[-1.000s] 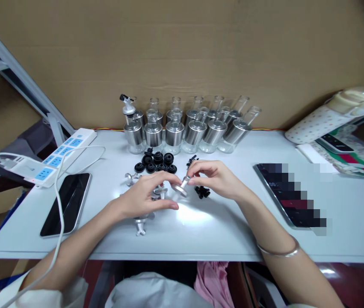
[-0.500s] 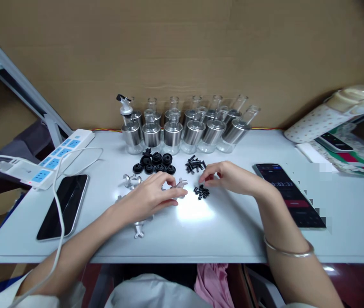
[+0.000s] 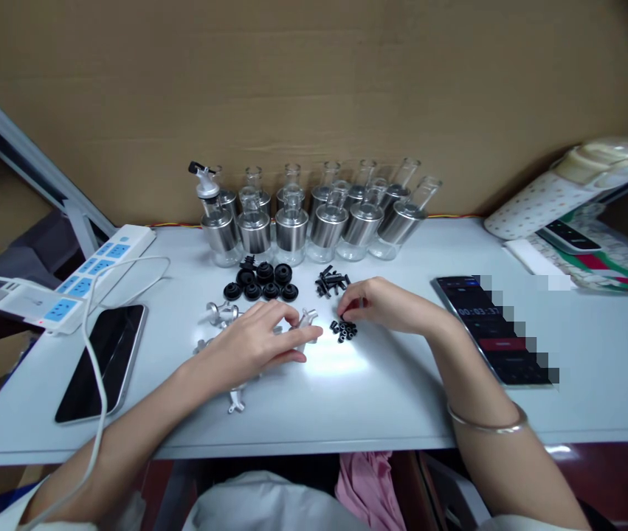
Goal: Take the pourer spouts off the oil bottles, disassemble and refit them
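Observation:
My left hand (image 3: 261,335) is closed around a silver pourer spout (image 3: 307,324), its forked end pointing up between thumb and fingers. More silver spouts (image 3: 236,400) lie beside and partly under that hand. My right hand (image 3: 372,302) is pinched at the back edge of a pile of small black rings (image 3: 345,332). Its fingertips touch the pile, and what lies between them is too small to make out. Behind the rings is a heap of thin black pins (image 3: 331,280). Several round black stoppers (image 3: 263,282) are grouped behind my left hand.
Two rows of glass bottles with metal sleeves (image 3: 291,230) stand at the back; the left one carries a spout (image 3: 206,184). A power strip (image 3: 106,269), its white cable and a phone (image 3: 102,361) lie left. Another phone (image 3: 494,332) and a dotted tumbler (image 3: 535,199) are right.
My right fingertips have come down onto the black rings. My left hand keeps hold of the spout, which now tilts more upright. The whole view has shifted slightly.

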Demonstrator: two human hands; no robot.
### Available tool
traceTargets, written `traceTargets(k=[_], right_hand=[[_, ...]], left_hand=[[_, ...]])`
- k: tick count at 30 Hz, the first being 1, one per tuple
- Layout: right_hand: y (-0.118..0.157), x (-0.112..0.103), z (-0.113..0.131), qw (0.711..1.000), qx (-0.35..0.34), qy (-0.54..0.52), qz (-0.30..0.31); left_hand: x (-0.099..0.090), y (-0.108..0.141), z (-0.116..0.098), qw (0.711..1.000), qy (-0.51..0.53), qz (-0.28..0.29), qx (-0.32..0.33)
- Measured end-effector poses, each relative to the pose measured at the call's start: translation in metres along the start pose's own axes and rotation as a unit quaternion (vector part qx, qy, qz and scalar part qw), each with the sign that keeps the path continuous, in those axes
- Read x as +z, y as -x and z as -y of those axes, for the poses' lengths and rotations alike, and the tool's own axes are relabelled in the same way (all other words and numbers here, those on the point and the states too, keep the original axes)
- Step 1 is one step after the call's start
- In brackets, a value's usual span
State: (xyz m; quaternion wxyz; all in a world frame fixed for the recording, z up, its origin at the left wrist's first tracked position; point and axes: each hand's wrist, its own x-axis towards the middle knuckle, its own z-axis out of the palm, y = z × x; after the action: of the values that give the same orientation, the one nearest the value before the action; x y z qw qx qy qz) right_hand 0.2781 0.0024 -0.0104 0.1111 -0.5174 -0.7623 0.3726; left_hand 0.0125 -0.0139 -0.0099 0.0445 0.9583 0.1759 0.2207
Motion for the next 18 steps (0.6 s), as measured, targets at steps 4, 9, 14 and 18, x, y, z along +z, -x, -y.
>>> traceTargets(k=[4,9,14,18], right_hand=[[0.001,0.006,0.016,0.991,-0.043,-0.087,-0.094],[0.001,0.023,0.044,0.933,-0.114,-0.319,-0.119],[-0.004,0.03,0.045,0.877,-0.112,-0.443,-0.148],[-0.007,0.031,0.042,0.833,-0.106,-0.524,-0.14]], left_hand=[[0.001,0.0,0.0,0.999,0.013,-0.043,0.007],[0.004,0.001,0.001,0.981,0.102,-0.163,0.024],[0.006,0.002,0.002,0.974,0.078,-0.209,0.038],[0.006,0.002,0.001,0.975,0.059,-0.207,0.048]])
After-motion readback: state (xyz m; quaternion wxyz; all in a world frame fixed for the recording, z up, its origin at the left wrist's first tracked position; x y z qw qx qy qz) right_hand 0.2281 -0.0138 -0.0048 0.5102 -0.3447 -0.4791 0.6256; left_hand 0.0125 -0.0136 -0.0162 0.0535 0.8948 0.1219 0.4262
